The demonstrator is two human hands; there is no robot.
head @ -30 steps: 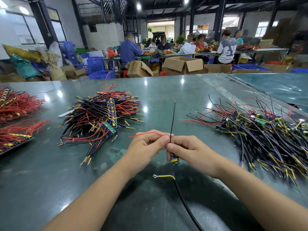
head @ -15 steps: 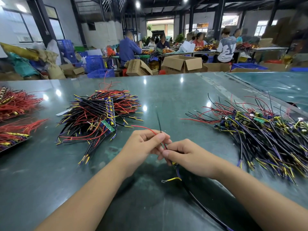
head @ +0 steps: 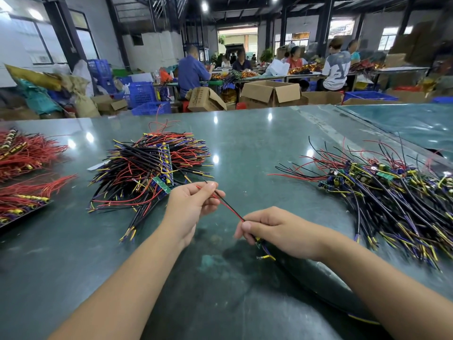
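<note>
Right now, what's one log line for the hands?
left hand: pinches red and black wires | right hand: pinches same wires near board

- Two hands, the left hand (head: 193, 204) and the right hand (head: 277, 229), are working above the table (head: 245, 138).
- Two thin wires (head: 229, 209), one red and one black, are stretching between the hands.
- One yellow lead (head: 267, 257) is hanging under the right hand.
- Two mixed-colour wire heaps are lying on the table: a left heap (head: 147, 173) and a right heap (head: 392, 200).
- Two red wire bundles are lying at the far left: a farther bundle (head: 27, 153) and a nearer bundle (head: 27, 195).
- At least five people (head: 192, 71) are sitting at the back tables.
</note>
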